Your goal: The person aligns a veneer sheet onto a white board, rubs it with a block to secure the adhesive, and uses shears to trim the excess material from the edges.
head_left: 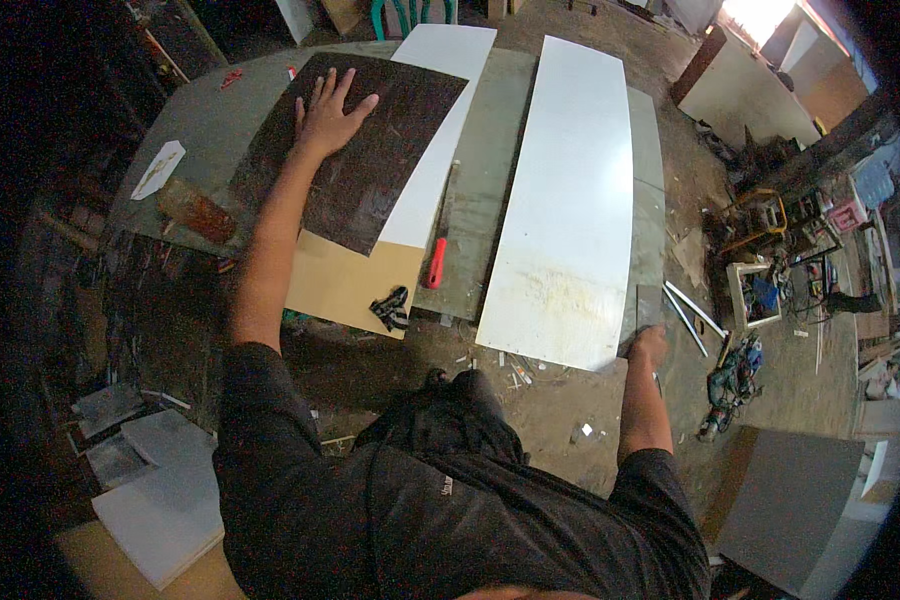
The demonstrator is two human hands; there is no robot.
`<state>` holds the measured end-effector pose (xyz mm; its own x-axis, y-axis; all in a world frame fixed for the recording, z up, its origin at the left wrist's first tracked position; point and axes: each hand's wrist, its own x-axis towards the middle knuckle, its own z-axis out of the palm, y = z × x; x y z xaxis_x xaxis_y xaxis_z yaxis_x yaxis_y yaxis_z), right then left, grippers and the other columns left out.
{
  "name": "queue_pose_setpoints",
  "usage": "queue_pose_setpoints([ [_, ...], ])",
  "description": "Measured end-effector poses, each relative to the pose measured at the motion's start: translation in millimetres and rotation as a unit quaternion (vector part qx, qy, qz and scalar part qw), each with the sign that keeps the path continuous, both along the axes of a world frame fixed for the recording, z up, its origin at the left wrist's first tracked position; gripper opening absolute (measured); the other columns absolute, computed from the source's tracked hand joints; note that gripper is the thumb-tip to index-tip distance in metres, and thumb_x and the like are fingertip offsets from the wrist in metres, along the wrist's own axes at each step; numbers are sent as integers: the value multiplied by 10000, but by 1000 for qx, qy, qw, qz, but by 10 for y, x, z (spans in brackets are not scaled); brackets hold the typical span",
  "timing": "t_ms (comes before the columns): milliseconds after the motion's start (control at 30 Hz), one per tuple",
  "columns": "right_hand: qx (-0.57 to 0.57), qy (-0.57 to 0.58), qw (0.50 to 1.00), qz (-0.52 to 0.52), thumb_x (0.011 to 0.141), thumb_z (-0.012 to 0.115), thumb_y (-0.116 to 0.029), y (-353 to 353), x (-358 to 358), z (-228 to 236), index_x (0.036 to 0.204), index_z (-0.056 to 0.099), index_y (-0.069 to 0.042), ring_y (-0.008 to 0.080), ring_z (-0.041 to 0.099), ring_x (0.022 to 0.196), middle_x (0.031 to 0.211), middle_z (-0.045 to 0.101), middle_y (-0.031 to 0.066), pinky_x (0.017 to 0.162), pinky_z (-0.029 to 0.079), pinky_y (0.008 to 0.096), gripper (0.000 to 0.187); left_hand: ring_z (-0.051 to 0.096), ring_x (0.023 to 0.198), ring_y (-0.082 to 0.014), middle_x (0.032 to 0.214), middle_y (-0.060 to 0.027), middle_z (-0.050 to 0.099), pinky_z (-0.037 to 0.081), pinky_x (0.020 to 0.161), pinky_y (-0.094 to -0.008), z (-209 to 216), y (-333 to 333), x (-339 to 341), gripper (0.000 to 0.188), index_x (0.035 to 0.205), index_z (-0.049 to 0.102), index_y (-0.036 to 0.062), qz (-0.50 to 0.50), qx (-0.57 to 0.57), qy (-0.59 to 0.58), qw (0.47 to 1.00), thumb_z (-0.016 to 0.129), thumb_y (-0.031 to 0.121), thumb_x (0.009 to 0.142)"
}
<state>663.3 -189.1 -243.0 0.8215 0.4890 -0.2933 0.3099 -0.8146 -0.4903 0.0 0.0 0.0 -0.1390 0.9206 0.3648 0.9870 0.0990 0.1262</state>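
Note:
My left hand (332, 117) lies with its fingers spread on a dark brown sheet (395, 140). This sheet rests at an angle over a white board (450, 50) and a tan board (355, 280). My right hand (649, 345) is closed around the lower end of a flat grey rectangular piece (649, 303), whose exact kind I cannot make out. It is beside the near right corner of a long white panel (565, 190). Between the boards lies a long-bladed tool with a red handle (436, 263). A crumpled black-and-white striped cloth (391, 308) sits on the tan board.
A reddish-brown container (198, 211) and a white paper piece (159, 170) are on the grey table (210, 110) at left. White strips (695, 315) and tangled cords (733, 385) lie on the floor at right. Boards (160, 500) are stacked at lower left, with a dark panel (790, 500) at lower right.

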Motion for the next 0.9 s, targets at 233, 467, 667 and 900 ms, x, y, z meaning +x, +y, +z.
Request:
queue_pose_setpoints([
  [233, 19, 46, 997, -62, 965, 379, -496, -154, 37, -250, 1156, 652, 124, 470, 595, 1182, 1218, 633, 329, 991, 438, 509, 704, 121, 1540, -293, 1668, -100, 142, 18, 1215, -587, 339, -94, 67, 910, 1586, 249, 285, -33, 48, 53, 997, 432, 806, 864],
  [467, 16, 14, 994, -111, 952, 403, -487, -38, -165, 188, 1157, 663, 109, 474, 621, 1138, 1193, 651, 316, 960, 467, 525, 681, 101, 1543, -303, 1668, -133, 120, 8, 1211, -587, 310, -116, 12, 901, 1587, 248, 289, -41, 40, 34, 998, 434, 800, 867],
  [667, 21, 1, 990, -143, 950, 391, -464, -21, -24, 123, 1129, 666, 126, 473, 613, 1155, 1199, 640, 332, 983, 460, 523, 675, 68, 1546, -314, 1671, -150, 82, -8, 1204, -592, 210, -62, 122, 930, 1592, 229, 303, -48, -7, -81, 996, 454, 812, 848],
  [900, 28, 11, 995, -97, 963, 359, -467, -82, -97, 309, 1143, 655, 137, 470, 601, 1178, 1223, 624, 340, 1007, 443, 517, 696, 78, 1534, -376, 1658, -197, 100, 29, 1213, -563, -155, 85, 0, 906, 1582, 282, 247, -36, 2, -95, 995, 478, 772, 869],
])
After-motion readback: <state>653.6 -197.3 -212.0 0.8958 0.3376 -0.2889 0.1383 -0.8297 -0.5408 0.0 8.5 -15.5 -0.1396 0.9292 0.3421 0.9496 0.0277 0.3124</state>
